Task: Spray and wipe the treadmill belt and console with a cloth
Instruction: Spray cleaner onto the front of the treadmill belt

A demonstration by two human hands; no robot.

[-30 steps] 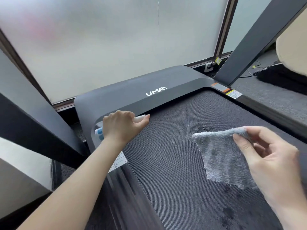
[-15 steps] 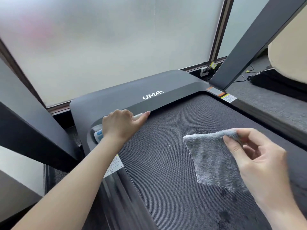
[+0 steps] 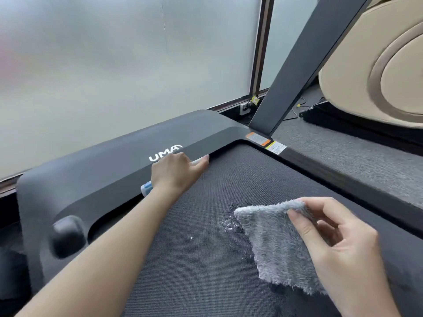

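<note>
My left fingers (image 3: 183, 163) grip the spray bottle (image 3: 146, 188) at the belt's (image 3: 183, 259) far edge; my right fingers (image 3: 302, 225) pinch the grey cloth (image 3: 274, 248).

- Our left arm reaches forward; the left hand (image 3: 176, 173) curls round the spray bottle (image 3: 146, 188), one digit extended.
- Our right hand (image 3: 338, 245) pinches the cloth (image 3: 270, 243) between thumb and fingers.

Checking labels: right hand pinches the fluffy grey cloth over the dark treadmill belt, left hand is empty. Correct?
No. Head view: the left hand grips a small white spray bottle with a blue label; the right hand does pinch the fluffy grey cloth over the dark treadmill belt.
</note>
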